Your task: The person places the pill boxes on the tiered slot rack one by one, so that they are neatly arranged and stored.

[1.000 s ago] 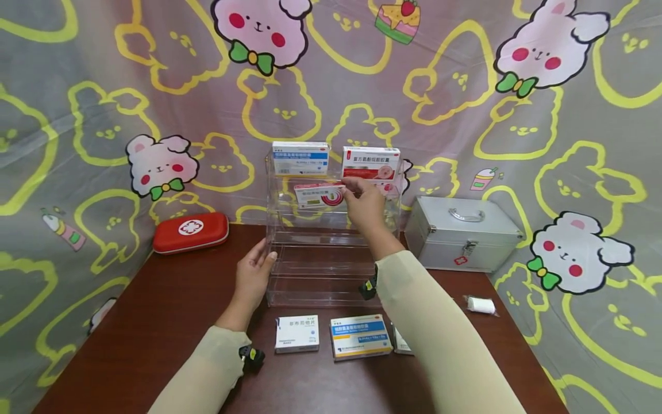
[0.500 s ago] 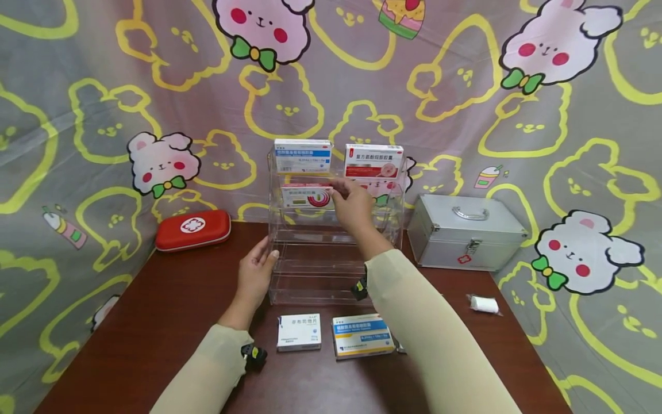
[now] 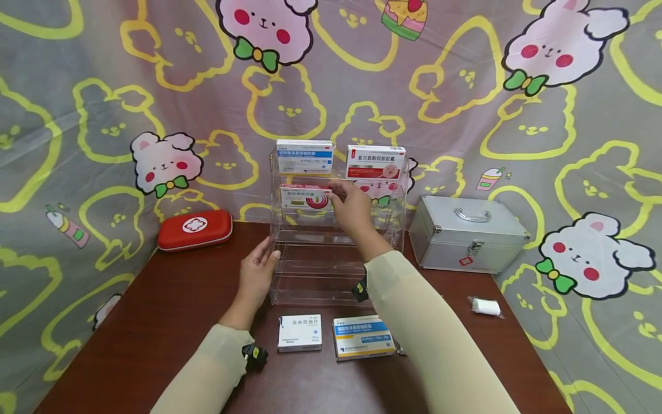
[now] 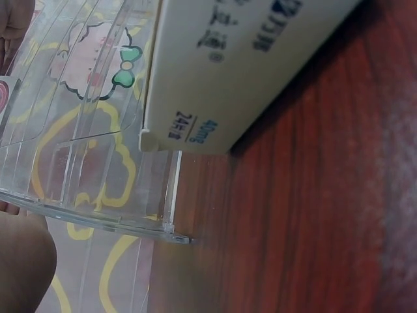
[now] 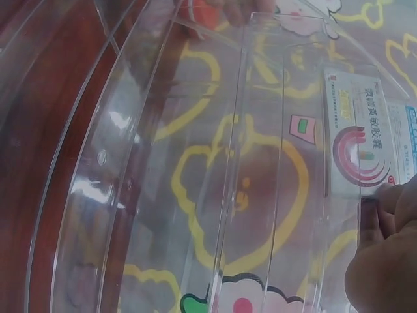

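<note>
A clear tiered display rack [image 3: 331, 237] stands on the table. My left hand [image 3: 254, 275] holds its left side edge, thumb in front. Up at the second tier, my right hand [image 3: 353, 208] pinches the right end of a white medicine box [image 3: 304, 198] with a red arc pattern. In the right wrist view that medicine box [image 5: 352, 127] lies against the clear tier, fingertips at its end. On the top tier stand a blue-and-white medicine box [image 3: 305, 156] at left and a red-and-white one [image 3: 376, 162] at right.
In front of the rack lie a white medicine box [image 3: 300, 332] and a blue-and-white box [image 3: 364, 338]; another is mostly hidden by the right sleeve. A red zip case [image 3: 195, 230] sits left, a silver metal case [image 3: 468, 233] and a wrapped white roll [image 3: 485, 306] right.
My right hand has brought the arc-patterned medicine box left and levelled it at the second tier's left end. The left hand keeps its hold on the rack.
</note>
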A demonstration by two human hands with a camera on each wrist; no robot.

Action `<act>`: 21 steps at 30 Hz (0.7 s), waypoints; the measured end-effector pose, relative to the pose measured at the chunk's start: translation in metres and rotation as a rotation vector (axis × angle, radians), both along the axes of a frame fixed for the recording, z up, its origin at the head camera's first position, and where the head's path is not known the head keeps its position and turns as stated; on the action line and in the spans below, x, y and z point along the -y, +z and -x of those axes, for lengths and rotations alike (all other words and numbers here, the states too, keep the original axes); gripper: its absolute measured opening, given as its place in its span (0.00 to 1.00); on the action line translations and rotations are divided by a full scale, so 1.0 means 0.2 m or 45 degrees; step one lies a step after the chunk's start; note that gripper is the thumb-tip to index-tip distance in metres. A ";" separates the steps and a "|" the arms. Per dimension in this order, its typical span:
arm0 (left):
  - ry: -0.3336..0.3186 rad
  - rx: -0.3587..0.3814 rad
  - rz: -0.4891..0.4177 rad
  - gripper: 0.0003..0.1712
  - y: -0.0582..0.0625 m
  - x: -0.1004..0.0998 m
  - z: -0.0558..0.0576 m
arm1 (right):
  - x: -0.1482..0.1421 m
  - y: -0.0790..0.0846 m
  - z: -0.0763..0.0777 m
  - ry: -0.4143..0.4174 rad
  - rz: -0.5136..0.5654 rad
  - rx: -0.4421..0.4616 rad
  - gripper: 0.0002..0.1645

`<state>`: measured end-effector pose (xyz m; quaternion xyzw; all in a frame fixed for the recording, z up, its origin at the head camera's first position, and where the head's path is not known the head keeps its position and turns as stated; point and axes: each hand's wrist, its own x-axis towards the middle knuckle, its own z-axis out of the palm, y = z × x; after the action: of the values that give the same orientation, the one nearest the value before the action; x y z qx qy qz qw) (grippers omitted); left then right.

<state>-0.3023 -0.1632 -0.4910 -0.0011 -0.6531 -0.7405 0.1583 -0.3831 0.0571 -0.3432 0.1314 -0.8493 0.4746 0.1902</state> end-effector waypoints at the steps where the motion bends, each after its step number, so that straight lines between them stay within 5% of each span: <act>1: -0.001 0.000 -0.001 0.33 0.00 0.00 0.00 | 0.00 0.00 0.00 0.005 -0.002 -0.007 0.15; 13: 0.009 -0.016 0.012 0.32 -0.01 0.00 0.00 | -0.03 0.00 0.00 0.084 0.062 0.008 0.21; 21: 0.010 -0.018 0.019 0.32 -0.01 0.00 0.00 | -0.23 -0.02 -0.08 0.156 0.162 -0.010 0.20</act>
<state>-0.3019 -0.1633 -0.4925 -0.0050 -0.6574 -0.7350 0.1661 -0.3681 0.1026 -0.3464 0.1726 -0.8069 0.5380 0.1723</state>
